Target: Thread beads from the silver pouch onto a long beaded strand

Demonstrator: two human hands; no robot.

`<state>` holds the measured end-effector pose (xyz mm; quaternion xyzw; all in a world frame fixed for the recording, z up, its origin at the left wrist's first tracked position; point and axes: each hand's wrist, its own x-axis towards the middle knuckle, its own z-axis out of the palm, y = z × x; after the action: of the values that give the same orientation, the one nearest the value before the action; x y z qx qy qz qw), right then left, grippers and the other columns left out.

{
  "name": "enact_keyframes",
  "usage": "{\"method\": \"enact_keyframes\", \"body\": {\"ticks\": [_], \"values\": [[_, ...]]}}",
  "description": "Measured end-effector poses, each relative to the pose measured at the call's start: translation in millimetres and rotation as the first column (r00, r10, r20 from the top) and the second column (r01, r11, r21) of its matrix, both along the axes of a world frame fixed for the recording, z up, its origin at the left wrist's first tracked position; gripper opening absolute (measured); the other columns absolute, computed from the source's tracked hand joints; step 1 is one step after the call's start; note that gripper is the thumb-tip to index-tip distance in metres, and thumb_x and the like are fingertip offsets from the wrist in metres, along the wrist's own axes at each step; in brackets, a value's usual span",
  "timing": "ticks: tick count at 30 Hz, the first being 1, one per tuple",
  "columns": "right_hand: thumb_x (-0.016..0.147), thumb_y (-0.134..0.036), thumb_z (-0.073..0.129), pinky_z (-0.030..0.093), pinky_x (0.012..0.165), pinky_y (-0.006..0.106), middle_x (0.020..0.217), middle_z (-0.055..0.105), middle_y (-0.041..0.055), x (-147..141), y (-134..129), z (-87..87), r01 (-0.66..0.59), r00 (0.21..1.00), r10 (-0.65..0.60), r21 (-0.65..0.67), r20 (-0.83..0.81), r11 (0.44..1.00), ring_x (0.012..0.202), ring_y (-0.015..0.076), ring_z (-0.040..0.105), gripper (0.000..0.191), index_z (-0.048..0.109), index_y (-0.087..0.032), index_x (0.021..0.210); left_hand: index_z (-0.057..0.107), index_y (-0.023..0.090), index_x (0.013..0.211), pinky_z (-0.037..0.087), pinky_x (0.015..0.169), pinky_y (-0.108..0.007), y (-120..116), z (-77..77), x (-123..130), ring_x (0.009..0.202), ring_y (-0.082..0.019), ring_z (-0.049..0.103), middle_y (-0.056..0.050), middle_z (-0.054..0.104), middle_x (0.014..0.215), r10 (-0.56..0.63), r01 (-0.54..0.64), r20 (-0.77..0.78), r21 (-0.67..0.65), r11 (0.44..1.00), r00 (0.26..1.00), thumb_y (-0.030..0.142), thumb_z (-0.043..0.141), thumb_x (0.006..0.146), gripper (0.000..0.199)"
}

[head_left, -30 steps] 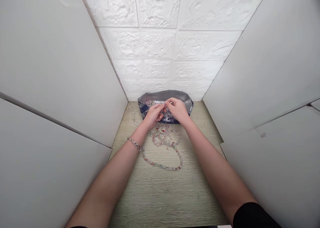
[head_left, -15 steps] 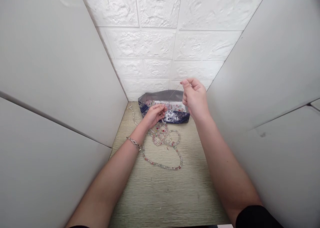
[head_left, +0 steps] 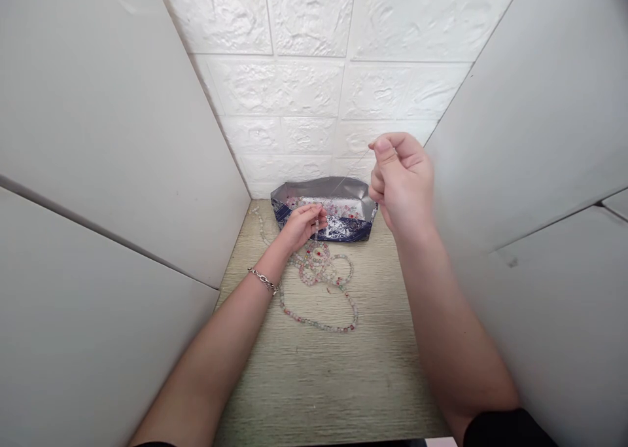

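one thread (head_left: 345,177), apparently, between both hands (head_left: 303,228) (head_left: 405,188)

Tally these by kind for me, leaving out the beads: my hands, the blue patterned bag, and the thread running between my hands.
Hands: 2 (left hand, right hand)
Blue patterned bag: 1
Thread: 1
Total: 4

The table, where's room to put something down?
The biggest bare patch of table is between the forearms, nearer the person than the big bead loop. A smaller one sits between that loop and the right forearm. Farther back is crowded: tangled beads, left hand, blue container, thread up to the right hand.
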<state>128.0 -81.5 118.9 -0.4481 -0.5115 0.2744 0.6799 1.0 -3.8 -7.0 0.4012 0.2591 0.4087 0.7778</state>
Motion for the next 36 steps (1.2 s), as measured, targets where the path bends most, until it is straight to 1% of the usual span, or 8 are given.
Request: {"method": "enact_keyframes", "body": {"ticks": [3,7,11,13,18,25,30,36], "values": [[0.077,-0.038,0.046,0.017,0.035,0.019,0.046,0.025,-0.0074,-0.5,-5.3,5.2,-0.017,0.999,0.015,0.028,0.045,0.999,0.035,0.0034,0.02,0.019,0.045,-0.02,0.074,0.056,0.012,0.065,0.046,0.062,-0.026,-0.3,1.3,-1.5,0.057,-0.007,0.052,0.0,0.055,0.063,-0.016,0.017,0.031,-0.016,1.0,0.999,0.022,0.061,0.064,0.012],[0.075,-0.039,0.047,0.026,0.044,0.02,0.051,0.037,-0.0046,0.3,-1.5,-2.2,0.013,0.946,-0.001,-0.036,0.325,0.999,0.044,0.0051,0.032,0.023,0.051,-0.017,0.072,0.057,0.012,0.061,0.046,0.064,-0.028,-1.7,4.5,-3.9,0.057,-0.009,0.053,-0.001,0.057,0.062,-0.036,0.04,0.062,-0.051,0.998,0.997,0.021,0.056,0.066,0.011],[0.076,-0.035,0.044,0.03,0.053,0.022,0.056,0.047,-0.002,-2.1,3.2,-11.7,0.024,0.79,0.069,-0.143,0.61,0.989,0.053,0.0073,0.04,0.024,0.056,-0.014,0.072,0.056,0.011,0.05,0.045,0.068,-0.03,-3.0,7.4,-5.7,0.06,-0.012,0.056,-0.005,0.059,0.059,-0.039,0.043,0.06,-0.062,0.997,0.997,0.028,0.048,0.07,0.028],[0.076,-0.032,0.043,0.03,0.056,0.022,0.06,0.051,-0.0007,-4.2,4.3,-14.5,0.031,0.707,0.118,-0.197,0.697,0.98,0.058,0.0083,0.043,0.024,0.058,-0.014,0.073,0.058,0.01,0.052,0.045,0.07,-0.03,-2.9,7.7,-5.6,0.063,-0.014,0.058,-0.007,0.061,0.061,-0.038,0.041,0.046,-0.07,0.997,0.998,0.029,0.048,0.07,0.028],[0.078,-0.028,0.038,0.031,0.061,0.023,0.073,0.058,0.0029,-7.6,8.6,-21.4,0.106,0.563,0.148,-0.249,0.813,0.963,0.067,0.0111,0.048,0.025,0.059,-0.015,0.08,0.063,0.011,0.07,0.045,0.07,-0.026,-0.1,5.1,-5.8,0.071,-0.014,0.059,-0.007,0.065,0.07,-0.062,0.068,0.087,-0.075,0.995,0.994,0.028,0.048,0.07,0.023],[0.081,-0.03,0.034,0.031,0.06,0.024,0.081,0.061,0.006,-12.1,19.6,-45.6,0.305,0.331,0.142,-0.248,0.933,0.919,0.074,0.0155,0.052,0.027,0.058,-0.019,0.086,0.061,0.011,0.073,0.046,0.067,-0.026,0.2,3.0,-7.1,0.066,-0.013,0.06,-0.007,0.064,0.07,-0.111,0.114,0.042,-0.087,0.99,0.993,0.028,0.056,0.066,0.019],[0.081,-0.029,0.033,0.032,0.061,0.024,0.082,0.061,0.0054,-11.6,25.6,-56.4,0.328,0.312,0.14,-0.244,0.94,0.912,0.075,0.016,0.053,0.026,0.056,-0.02,0.087,0.056,0.011,0.068,0.042,0.052,-0.02,-2.9,5.2,-6.0,0.05,-0.007,0.053,-0.002,0.057,0.059,-0.103,0.103,0.013,-0.033,0.994,0.995,0.023,0.062,0.063,0.014],[0.08,-0.028,0.034,0.032,0.063,0.024,0.082,0.062,0.004,-7.6,26.5,-54.0,0.284,0.345,0.119,-0.224,0.931,0.932,0.075,0.0159,0.053,0.024,0.056,-0.02,0.084,0.053,0.013,0.07,0.021,0.034,-0.013,-2.5,6.7,-7.4,0.032,0.001,0.025,0.009,0.028,0.043,-0.161,0.161,0.071,0.004,0.987,0.984,0.028,0.059,0.067,0.016]]}}
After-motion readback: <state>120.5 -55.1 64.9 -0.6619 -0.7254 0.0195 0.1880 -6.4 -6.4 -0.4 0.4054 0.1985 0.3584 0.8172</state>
